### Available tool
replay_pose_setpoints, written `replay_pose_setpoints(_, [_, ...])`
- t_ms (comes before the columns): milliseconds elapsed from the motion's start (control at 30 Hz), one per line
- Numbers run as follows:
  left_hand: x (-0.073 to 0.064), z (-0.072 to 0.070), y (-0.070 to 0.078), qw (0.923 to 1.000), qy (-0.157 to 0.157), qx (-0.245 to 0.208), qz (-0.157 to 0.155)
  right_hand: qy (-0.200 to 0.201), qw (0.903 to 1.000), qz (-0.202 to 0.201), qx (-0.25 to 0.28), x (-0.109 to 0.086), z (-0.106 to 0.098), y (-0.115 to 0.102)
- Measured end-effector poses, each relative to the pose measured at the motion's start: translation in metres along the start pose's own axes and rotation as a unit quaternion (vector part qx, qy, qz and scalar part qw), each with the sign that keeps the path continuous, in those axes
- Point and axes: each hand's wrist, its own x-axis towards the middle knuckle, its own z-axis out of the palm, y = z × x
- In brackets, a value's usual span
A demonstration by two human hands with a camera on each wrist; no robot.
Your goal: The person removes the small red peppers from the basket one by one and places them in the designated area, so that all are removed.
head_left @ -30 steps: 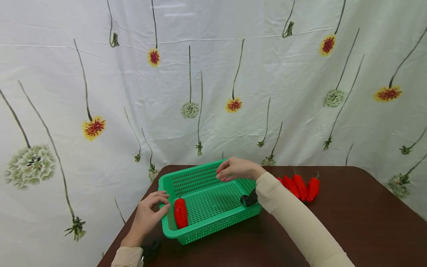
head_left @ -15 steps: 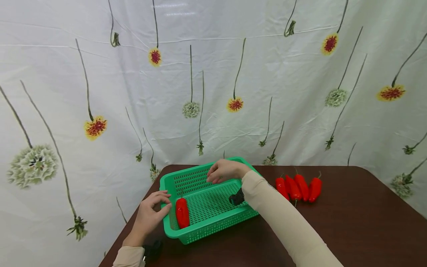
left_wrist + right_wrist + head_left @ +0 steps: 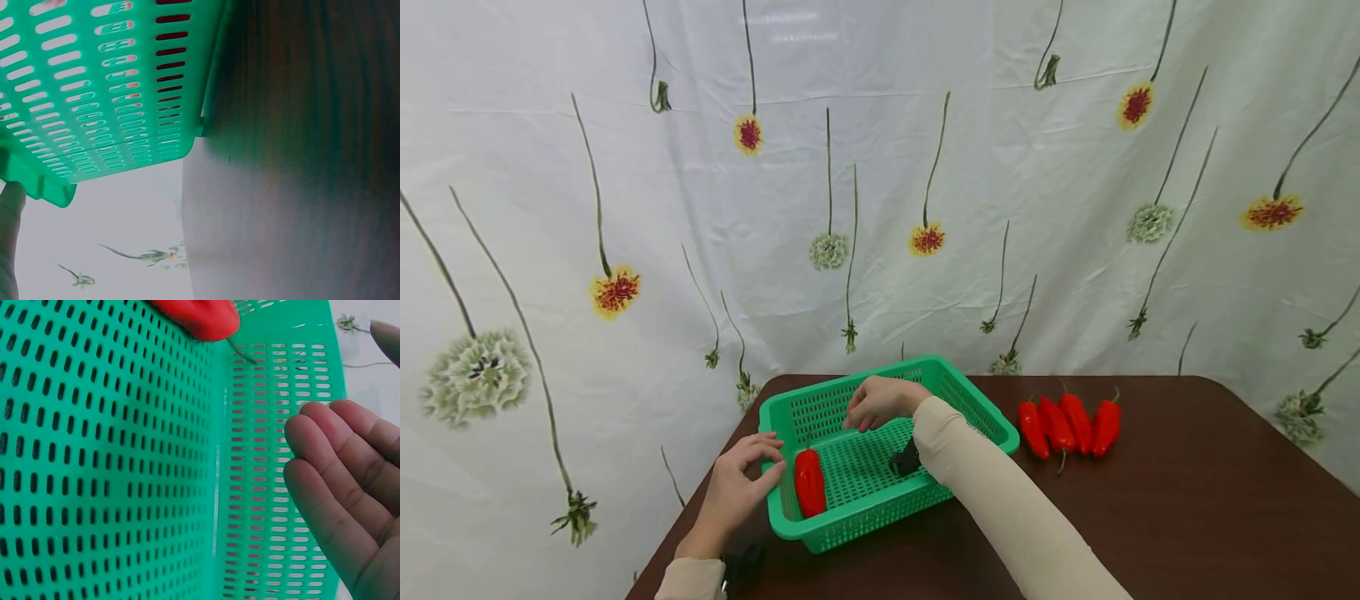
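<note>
A green plastic basket (image 3: 880, 508) with slotted walls stands on the dark table. Inside it, toward the left end, lies one red pepper (image 3: 809, 483), whose lower end and stem show in the right wrist view. My left hand (image 3: 733, 492) is at the basket's left rim, fingers loosely curved and fingertips over the rim; one finger (image 3: 11, 209) appears right by the rim in the left wrist view. Over the basket hovers my right hand (image 3: 880, 402), its fingers (image 3: 325, 487) relaxed, thumb apart and nothing between them.
Several red peppers (image 3: 1058, 425) lie side by side on the table (image 3: 1180, 500), right of the basket. A dark wrist device (image 3: 906, 458) hangs under the right forearm. Behind the table is a white flower-print curtain (image 3: 880, 183).
My right hand has moved left and slightly down over the basket, and its sleeve has uncovered the pepper group on the table. My left hand and the basket stay put.
</note>
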Motion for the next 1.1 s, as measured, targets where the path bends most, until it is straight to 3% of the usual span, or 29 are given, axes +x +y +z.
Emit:
replay_pose_setpoints(100, [-0.002,0.0,-0.001,1.0,0.001,0.01,-0.001,-0.002,0.9999,0.005,0.01,0.004,0.004,0.002])
replay_pose_setpoints(367, [-0.002,0.001,-0.001,0.9999,-0.001,-0.016,0.007,0.007,0.9998,0.009,0.013,0.012,0.012,0.007])
replay_pose_setpoints(833, [-0.004,0.0,0.0,1.0,0.002,-0.007,-0.001,0.002,0.9998,-0.019,-0.009,0.029,0.038,0.002])
replay_pose_setpoints(1100, [0.001,0.0,0.001,1.0,0.005,-0.005,0.002,-0.009,0.9996,-0.027,-0.008,0.036,0.043,-0.001])
